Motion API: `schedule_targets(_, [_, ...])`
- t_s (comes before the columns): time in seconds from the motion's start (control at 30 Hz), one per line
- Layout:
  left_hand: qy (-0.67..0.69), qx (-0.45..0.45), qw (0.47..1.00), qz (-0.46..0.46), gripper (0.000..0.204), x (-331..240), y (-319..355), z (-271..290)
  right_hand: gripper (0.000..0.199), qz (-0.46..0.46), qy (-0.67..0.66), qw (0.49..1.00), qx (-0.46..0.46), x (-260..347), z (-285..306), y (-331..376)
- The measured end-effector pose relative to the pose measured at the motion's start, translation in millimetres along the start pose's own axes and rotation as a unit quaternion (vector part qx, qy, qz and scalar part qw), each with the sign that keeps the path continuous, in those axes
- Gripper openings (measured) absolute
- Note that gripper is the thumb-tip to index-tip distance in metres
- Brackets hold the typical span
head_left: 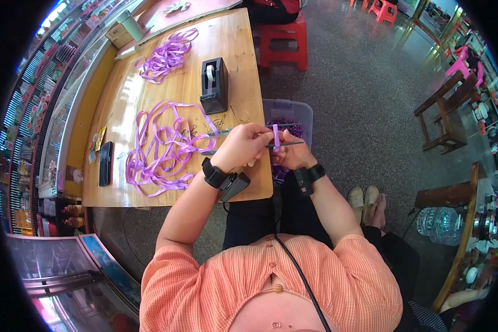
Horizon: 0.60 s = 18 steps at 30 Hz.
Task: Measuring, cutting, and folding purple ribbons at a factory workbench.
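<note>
Two thin dark rods [293, 144] run side by side across the right corner of the table, with a short loop of purple ribbon [276, 138] wrapped around them. My left hand [242, 148] is closed, its thumb and fingers pinching at the left side of this loop. On the other side, my right hand [293, 153] has its fingers bent around the loop and the lower rod, palm turned up. Left of my hands a loose tangle of purple ribbon [169, 146] spreads over the wooden table [113, 193]. My fingers partly cover the rods.
A black tape dispenser [214, 86] stands beyond my hands. A second ribbon heap [166, 55] lies farther back, and a dark phone [106, 164] at the left. Beside the table's right edge is a clear plastic bin [304, 113] with purple pieces; a red stool [283, 41] stands behind it.
</note>
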<state>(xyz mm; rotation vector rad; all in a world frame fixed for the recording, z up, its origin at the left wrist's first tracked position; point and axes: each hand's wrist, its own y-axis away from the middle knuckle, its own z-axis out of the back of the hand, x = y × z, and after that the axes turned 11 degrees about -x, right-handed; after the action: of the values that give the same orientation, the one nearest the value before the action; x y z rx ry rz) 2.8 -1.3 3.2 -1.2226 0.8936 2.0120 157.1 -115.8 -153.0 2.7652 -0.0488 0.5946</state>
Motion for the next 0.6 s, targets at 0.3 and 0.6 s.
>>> schedule_targets(0.3, [-0.156,0.003,0.983,-0.097,0.025,11.2,-2.5,-4.7,0.020,0.036,0.131,0.991,-0.007,32.6,-5.6,7.3])
schedule_targets(0.6, [-0.165,0.004,0.974,-0.154,0.022,12.8,-1.8,-4.6,0.016,0.073,0.305,0.948,-0.053,55.3,-25.4,14.5])
